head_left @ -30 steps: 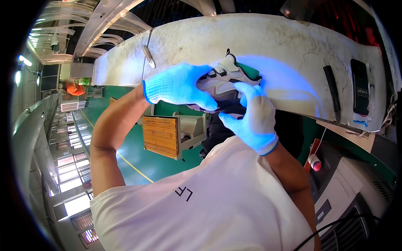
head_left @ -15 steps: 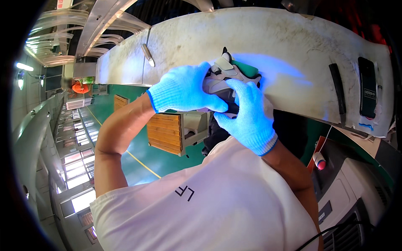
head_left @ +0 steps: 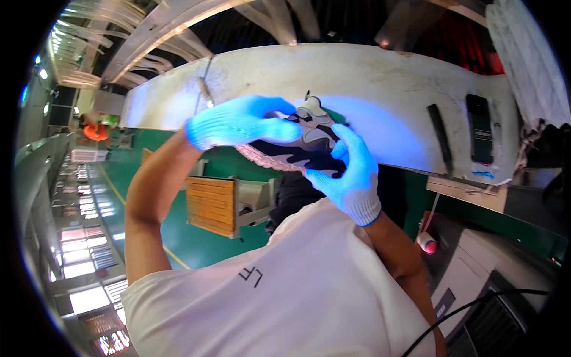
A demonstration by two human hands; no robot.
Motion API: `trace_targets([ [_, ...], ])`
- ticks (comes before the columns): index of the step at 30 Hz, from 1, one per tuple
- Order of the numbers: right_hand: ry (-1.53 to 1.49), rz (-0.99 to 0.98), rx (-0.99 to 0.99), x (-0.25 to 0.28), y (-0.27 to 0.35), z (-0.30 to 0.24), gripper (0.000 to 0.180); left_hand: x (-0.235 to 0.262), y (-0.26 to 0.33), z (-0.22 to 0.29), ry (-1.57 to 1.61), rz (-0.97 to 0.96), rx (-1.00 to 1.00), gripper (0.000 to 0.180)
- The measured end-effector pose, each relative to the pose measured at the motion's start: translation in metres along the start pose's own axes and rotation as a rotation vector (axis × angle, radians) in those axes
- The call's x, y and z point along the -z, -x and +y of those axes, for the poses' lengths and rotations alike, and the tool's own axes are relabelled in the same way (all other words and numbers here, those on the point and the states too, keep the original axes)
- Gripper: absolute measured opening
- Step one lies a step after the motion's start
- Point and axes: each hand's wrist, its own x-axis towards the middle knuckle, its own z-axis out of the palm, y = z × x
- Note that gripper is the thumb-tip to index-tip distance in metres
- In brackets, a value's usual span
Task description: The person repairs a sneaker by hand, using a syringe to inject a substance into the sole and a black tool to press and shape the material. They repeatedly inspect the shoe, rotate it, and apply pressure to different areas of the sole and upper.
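Behind the hands runs a white worktable. Above its edge, the left hand and right hand, in blue gloves, close their fingers around a grey-black shoe with pink sole.

And we're on a factory floor, a shoe-making workshop by the look of it. A long, worn white desk curves across the view, with a half-made grey, black and white sneaker held over its edge in blue knitted work gloves. Below runs a green painted floor with a yellow line, a slatted wooden crate, rows of ceiling strip lights, and grey machine housing at right.
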Motion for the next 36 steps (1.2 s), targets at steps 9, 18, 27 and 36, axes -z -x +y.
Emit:
trace_targets([
  [9, -0.562, 0.157, -0.291, 0.019, 0.031, 0.026, 0.11, -0.073, 0.006, -0.038, 0.553, 0.354, -0.441, 0.089],
  [18, -0.736, 0.225, -0.618, 0.034, 0.033, -0.022, 0.076, -0.196, -0.012, -0.076, 1.18, 0.301, -0.278, 0.063],
  [27, 0.021, 0.363, 0.02, 0.065, 0.055, -0.036, 0.097, -0.198, -0.038, -0.073, 1.01, 0.399, -0.452, 0.045],
  [36, 0.105, -0.191, 0.1, 0.024, -0.014, -0.107, 0.068, -0.178, -0.043, -0.112, 0.63, 0.459, -0.675, 0.063],
])
